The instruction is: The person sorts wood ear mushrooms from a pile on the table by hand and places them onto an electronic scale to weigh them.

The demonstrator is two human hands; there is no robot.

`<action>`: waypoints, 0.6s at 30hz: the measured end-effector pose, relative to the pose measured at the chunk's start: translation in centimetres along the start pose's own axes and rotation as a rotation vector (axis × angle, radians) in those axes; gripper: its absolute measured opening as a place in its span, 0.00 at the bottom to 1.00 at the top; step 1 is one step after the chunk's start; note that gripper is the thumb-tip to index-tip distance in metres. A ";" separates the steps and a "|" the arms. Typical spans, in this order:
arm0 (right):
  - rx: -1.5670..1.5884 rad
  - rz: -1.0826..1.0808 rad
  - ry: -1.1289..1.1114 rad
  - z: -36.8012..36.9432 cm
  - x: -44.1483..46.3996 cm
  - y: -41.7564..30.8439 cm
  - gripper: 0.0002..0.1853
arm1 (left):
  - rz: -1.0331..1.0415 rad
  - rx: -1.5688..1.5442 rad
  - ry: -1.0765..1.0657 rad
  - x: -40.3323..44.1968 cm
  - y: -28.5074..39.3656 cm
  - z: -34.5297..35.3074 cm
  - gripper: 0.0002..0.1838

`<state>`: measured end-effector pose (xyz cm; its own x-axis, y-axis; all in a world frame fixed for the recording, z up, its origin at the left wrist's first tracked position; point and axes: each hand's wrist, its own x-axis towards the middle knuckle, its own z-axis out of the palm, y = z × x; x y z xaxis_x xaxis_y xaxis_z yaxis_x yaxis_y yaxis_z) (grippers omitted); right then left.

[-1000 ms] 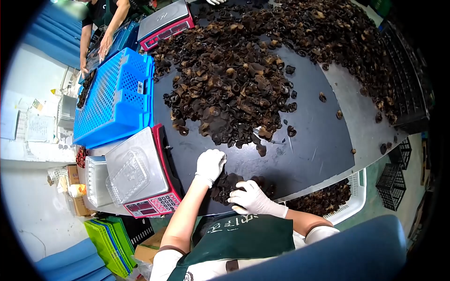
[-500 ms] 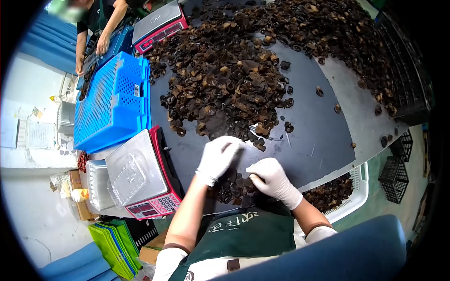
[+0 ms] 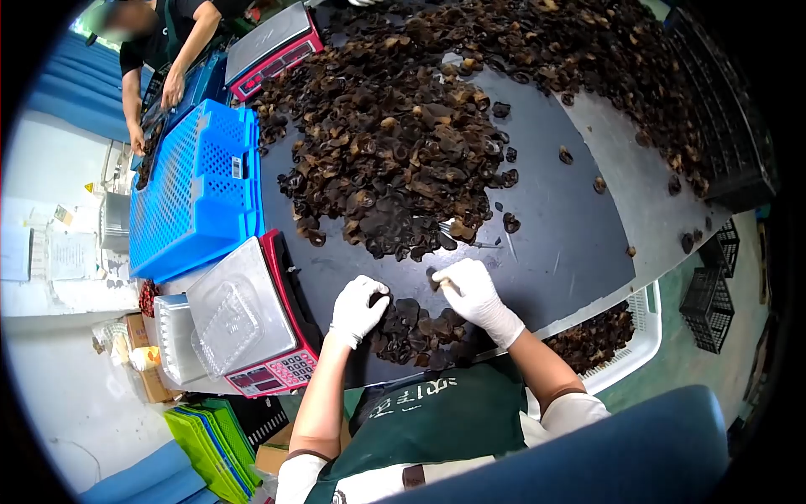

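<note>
Grip of right hand (image 3: 476,296): pinches one dark fungus piece (image 3: 432,279) above bench (image 3: 575,244). Left hand (image 3: 358,311): curls just beside small pile (image 3: 417,334); cannot tell whether holding anything. Beyond: large heap (image 3: 395,151). Leftward: scale (image 3: 264,294) bearing clear plastic tray (image 3: 227,328).

- what's over on the left?
- a white wall (image 3: 42,361), with papers (image 3: 74,254) stuck on it and a small yellow sign (image 3: 89,188) near them.
- and up above that?
- a blue curtain (image 3: 80,97) hangs in folds.
- and the floor (image 3: 670,374)?
- greenish, over at the right, with black crates (image 3: 705,312) standing on it.
- how's the light?
- it leaves a pale sheen on the dark tabletop (image 3: 579,244).
</note>
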<state>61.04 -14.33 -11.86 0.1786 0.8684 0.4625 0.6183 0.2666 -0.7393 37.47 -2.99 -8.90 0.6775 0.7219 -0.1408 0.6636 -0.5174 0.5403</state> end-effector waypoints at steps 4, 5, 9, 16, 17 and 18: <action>0.034 -0.019 -0.146 -0.4 -0.1 -1.0 0.06 | -0.001 -0.028 0.252 0.3 -0.5 0.2 0.10; 0.060 -0.004 -0.156 -0.4 -0.1 -0.9 0.07 | -0.003 0.008 0.257 0.5 -0.5 0.2 0.14; 0.005 -0.013 -0.180 -0.4 0.7 -0.9 0.19 | 0.140 0.065 0.182 0.7 -0.5 1.0 0.16; -0.037 -0.160 -0.703 -2.9 -1.8 -3.4 0.44 | 0.346 0.202 -0.068 -4.4 0.1 0.2 0.23; -0.071 -0.163 -0.745 -3.7 -2.3 -4.0 0.45 | 0.314 0.205 -0.148 -5.4 0.5 -0.2 0.26; -0.105 -0.165 -0.788 -4.3 -2.9 -4.3 0.46 | 0.288 0.176 -0.181 -6.3 0.3 -0.1 0.28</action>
<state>61.14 -19.76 -7.88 -0.4879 0.8713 0.0521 0.6655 0.4100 -0.6237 33.35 -7.66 -7.71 0.8790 0.4505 -0.1564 0.4711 -0.7696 0.4310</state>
